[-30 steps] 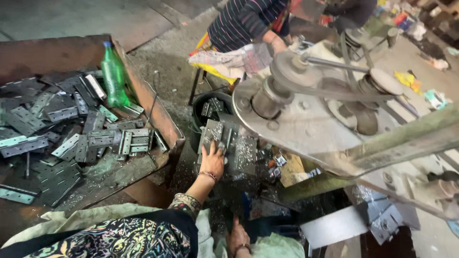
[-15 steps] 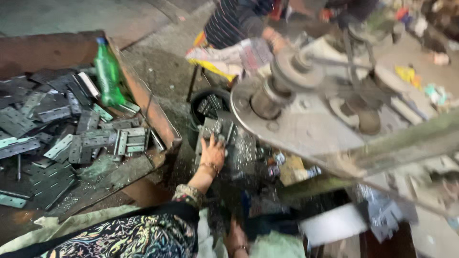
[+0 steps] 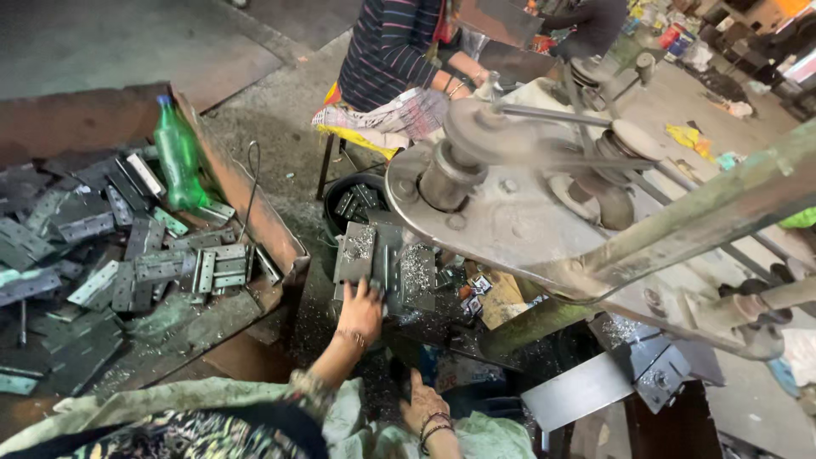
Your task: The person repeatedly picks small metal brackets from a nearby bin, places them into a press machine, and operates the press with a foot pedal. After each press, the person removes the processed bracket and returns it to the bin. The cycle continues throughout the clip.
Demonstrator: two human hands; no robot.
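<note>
Narrow gap — machine wheel (image 3: 476, 136) above, hinge tray (image 3: 255, 204) at left.

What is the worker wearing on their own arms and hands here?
Both hands are bare, no gloves. The left hand has thin bangles at the wrist and a dark sleeve with a multicoloured pattern under a pale green cloth. The right hand wears several dark bangles at the wrist.

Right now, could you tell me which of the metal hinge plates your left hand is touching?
The left hand rests on the grey plate lying flat under the machine, dusted with shavings; the others sit heaped in the tray further left.
</note>
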